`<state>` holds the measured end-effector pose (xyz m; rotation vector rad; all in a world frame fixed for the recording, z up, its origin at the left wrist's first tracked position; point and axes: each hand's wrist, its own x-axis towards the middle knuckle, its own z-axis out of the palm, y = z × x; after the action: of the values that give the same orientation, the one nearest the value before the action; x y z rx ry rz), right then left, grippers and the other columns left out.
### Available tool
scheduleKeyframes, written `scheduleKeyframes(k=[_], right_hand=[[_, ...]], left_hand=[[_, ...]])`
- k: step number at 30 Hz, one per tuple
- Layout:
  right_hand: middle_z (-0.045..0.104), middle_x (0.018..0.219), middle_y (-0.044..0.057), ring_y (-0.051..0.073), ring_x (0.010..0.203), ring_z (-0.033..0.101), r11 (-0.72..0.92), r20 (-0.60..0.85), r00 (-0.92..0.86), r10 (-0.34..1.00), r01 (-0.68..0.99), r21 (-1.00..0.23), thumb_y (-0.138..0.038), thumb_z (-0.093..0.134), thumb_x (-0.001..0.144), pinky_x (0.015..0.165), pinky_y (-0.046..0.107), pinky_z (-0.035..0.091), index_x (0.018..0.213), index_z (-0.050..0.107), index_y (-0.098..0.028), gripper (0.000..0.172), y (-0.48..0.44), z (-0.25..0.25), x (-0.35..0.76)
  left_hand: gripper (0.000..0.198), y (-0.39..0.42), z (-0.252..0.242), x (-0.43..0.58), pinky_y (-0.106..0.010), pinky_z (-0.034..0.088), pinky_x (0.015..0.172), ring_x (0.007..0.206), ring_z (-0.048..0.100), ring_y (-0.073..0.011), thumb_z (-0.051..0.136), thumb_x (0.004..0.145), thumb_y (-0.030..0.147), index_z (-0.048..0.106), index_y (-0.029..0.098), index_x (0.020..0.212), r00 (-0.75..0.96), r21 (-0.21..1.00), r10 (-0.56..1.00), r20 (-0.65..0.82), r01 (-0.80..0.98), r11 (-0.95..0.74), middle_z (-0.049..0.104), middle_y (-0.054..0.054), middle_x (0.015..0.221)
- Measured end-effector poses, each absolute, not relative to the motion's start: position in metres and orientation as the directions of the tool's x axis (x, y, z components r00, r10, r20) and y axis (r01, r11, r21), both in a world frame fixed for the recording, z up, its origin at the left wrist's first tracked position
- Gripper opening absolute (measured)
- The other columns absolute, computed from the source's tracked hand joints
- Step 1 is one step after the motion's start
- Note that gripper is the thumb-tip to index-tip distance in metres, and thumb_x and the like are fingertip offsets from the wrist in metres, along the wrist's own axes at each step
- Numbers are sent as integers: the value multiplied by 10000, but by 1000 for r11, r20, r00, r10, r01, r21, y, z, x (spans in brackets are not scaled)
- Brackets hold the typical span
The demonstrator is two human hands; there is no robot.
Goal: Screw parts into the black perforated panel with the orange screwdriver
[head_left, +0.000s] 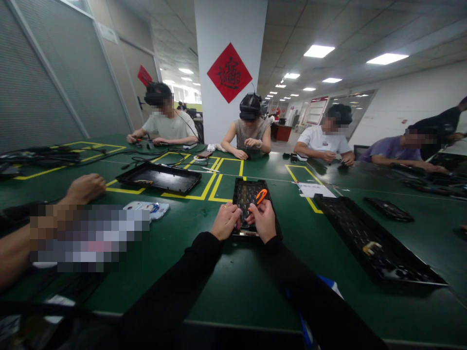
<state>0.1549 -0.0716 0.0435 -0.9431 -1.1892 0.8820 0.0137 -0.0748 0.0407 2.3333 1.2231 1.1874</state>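
Observation:
A black perforated tray-like panel (248,192) lies on the green table (233,287) straight ahead of me. My right hand (263,221) is closed round an orange-handled tool (260,196) whose tip points down at the panel's near end. My left hand (226,221) rests beside it at the panel's near left edge, fingers curled against it; whether it grips anything is hidden. Both my arms wear black sleeves.
A long black panel (372,238) lies to the right, another black tray (158,177) to the far left inside yellow tape lines. A neighbour's arm (83,189) reaches in from the left beside a white packet (149,209). Several people sit working across the table.

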Motion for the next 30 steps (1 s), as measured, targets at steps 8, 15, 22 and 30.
scheduleKeyframes(k=[8, 15, 22, 30], right_hand=[[586, 739, -21, 72, 378, 529, 407, 385, 241, 891, -51, -912, -369, 548, 744, 334, 186, 429, 920, 422, -194, 278, -74, 45, 155], [599, 849, 8, 100, 618, 617, 534, 523, 357, 774, 77, -842, -289, 513, 780, 675, 281, 504, 879, 471, -181, 153, -65, 50, 168], [597, 865, 14, 112, 646, 618, 493, 501, 280, 819, 104, -864, -271, 486, 789, 671, 288, 490, 859, 489, -178, 116, -61, 43, 170], [601, 833, 6, 109, 627, 601, 463, 456, 243, 856, 29, -886, -270, 535, 745, 633, 279, 510, 901, 469, -188, 189, -61, 38, 167]], left_hand=[[582, -76, 43, 13, -287, 301, 811, 768, 455, -151, 203, 898, 313, 511, 172, 424, 320, 532, 761, 565, 564, -632, 543, -41, 651], [357, -43, 31, 12, -254, 289, 611, 614, 369, -121, 433, 803, 319, 351, 174, 487, -183, 666, 749, 637, 620, -415, 388, 11, 566], [418, -14, 11, 13, -246, 157, 488, 472, 188, -77, 468, 734, 290, 157, 176, 479, -338, 810, 803, 490, 517, -277, 153, 53, 472], [400, -12, 4, 12, -230, 170, 484, 464, 228, -67, 521, 665, 294, 186, 174, 482, -218, 806, 860, 461, 510, -302, 216, 63, 449]])
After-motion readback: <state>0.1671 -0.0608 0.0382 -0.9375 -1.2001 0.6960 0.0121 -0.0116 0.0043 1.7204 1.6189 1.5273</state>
